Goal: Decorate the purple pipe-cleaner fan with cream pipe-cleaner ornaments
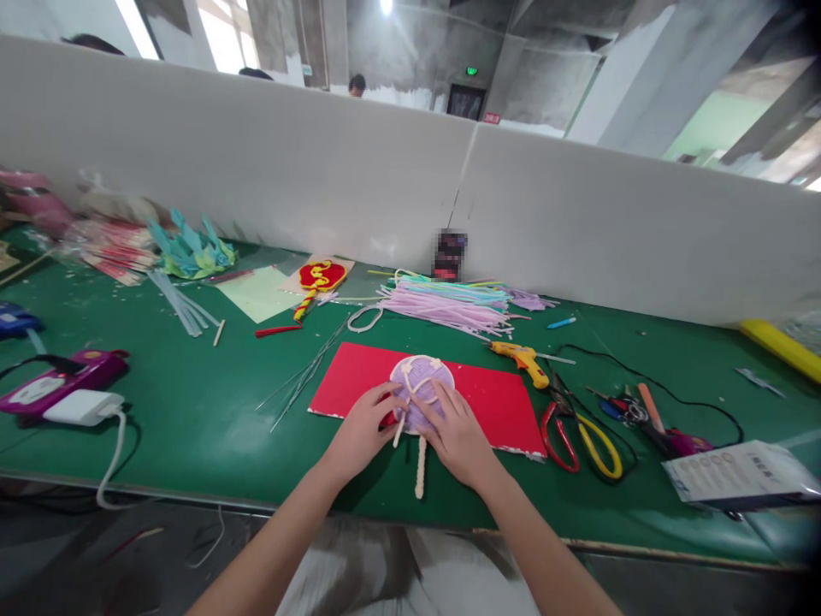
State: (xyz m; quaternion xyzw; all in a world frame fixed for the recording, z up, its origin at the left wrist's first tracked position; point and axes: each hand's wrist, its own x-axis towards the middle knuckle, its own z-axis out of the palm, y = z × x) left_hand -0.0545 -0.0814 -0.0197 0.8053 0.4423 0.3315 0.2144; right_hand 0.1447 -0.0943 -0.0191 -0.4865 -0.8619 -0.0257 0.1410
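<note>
A round lilac fan (420,381) made of pipe cleaners lies on a red sheet (500,402) on the green table. Its cream fuzzy handle (421,466) points toward me. My left hand (363,428) rests on the fan's lower left edge, fingers curled around a cream pipe cleaner strand (403,421). My right hand (457,432) presses on the fan's lower right edge, its fingers bent and pinching the cream trim.
A yellow glue gun (522,358), red-and-yellow scissors (581,438) and small tools lie to the right. A pile of pastel pipe cleaners (449,304) sits behind. A red-and-yellow fan (321,278), paper shapes and a white charger (83,406) lie left. A white partition (321,171) borders the table.
</note>
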